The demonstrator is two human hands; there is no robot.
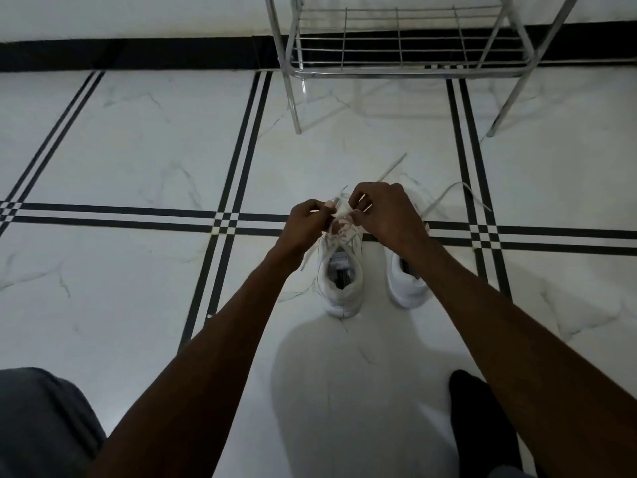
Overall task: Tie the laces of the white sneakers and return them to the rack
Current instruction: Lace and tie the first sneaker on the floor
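Head view: we pinch the laces (341, 209) w/ both hands, left (310, 222) & right (386, 212), over left sneaker (341, 284); both sneakers' long axes run toes-first toward rack (406, 56).

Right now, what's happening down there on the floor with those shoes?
A person is tying the laces of the left white sneaker, pinching them between the left hand and right hand. The right sneaker stands beside it on the tiled floor, its lace loose and trailing. The metal rack just beyond holds no shoes on the shelf in view.
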